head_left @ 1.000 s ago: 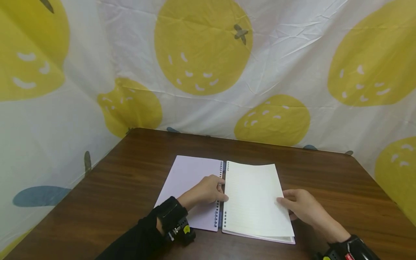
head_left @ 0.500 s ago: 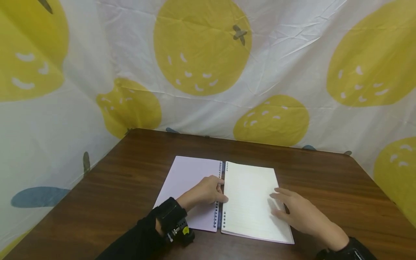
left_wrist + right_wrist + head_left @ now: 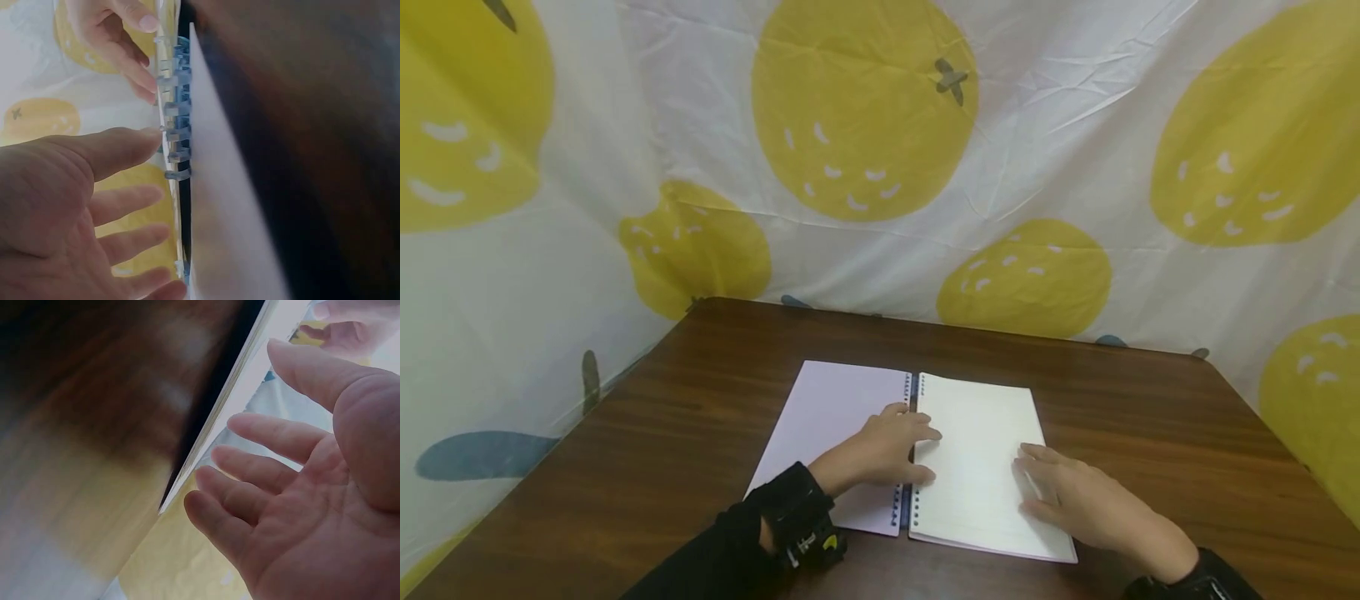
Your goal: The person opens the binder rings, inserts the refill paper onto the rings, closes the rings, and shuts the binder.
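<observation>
A loose-leaf ring notebook lies opened flat on the table (image 3: pixel 700 400). Its pale lilac cover (image 3: pixel 853 387) is on the left, and a stack of lined white pages (image 3: pixel 977 425) is on the right. My left hand (image 3: pixel 880 450) reaches across the binding, fingers spread, with its fingertips over the left margin of the pages. The clear binder rings (image 3: pixel 177 106) show in the left wrist view close to that thumb. Over the right edge of the pages is my right hand (image 3: pixel 1086 500), fingers extended and slightly bent, holding nothing. Whether the fingertips press on the paper I cannot tell.
A white cloth with yellow fruit prints (image 3: pixel 865 108) hangs behind the table and along its left side. Both wrists wear black straps with small devices (image 3: pixel 797 508). Brown wood surface surrounds the notebook.
My right hand let go of the page's right edge and moved over the pages, which now lie flatter. The left hand's curled fingers spread out and shifted slightly right onto the page margin.
</observation>
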`<state>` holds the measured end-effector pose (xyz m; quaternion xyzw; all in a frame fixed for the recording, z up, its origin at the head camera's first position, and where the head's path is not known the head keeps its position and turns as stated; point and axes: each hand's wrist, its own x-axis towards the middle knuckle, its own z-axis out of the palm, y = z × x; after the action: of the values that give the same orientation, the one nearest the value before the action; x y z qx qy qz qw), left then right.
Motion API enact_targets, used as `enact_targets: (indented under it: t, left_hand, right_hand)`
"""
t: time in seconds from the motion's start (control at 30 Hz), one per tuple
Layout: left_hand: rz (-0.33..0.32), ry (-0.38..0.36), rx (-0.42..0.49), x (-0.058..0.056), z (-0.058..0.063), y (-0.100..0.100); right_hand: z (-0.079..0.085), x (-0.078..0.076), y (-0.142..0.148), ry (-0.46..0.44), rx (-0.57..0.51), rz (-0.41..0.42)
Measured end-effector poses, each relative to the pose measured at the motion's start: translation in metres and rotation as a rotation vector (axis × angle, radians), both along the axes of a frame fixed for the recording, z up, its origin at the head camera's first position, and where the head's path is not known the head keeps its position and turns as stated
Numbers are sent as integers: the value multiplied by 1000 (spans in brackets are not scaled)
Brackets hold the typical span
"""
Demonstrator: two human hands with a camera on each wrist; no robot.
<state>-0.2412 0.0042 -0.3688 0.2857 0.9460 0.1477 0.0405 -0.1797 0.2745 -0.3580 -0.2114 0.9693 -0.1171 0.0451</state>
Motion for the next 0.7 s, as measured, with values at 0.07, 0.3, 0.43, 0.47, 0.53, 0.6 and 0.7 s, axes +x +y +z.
enact_targets:
  t: [0.07, 0.3, 0.43, 0.47, 0.53, 0.6, 0.7]
  left_hand:
    - [-8, -20, 4, 1, 0, -1]
    - [-24, -42, -8, 2, 0, -2]
    - [-30, -52, -2, 3, 1, -2]
    - [-30, -54, -2, 3, 1, -2]
    - [-32, -54, 0, 3, 1, -2]
    - [-33, -55, -1, 3, 0, -2]
    - [-33, -55, -2, 3, -1, -2]
  right_hand:
    - [0, 0, 0, -11, -3, 0]
    - [2, -1, 2, -60, -26, -2]
    - [2, -1, 2, -78, -35, -17]
    - [2, -1, 2, -81, -36, -20]
    - [1, 0, 2, -84, -35, -25]
    - [0, 0, 2, -90, -39, -33]
    - [0, 0, 1, -98, -46, -38]
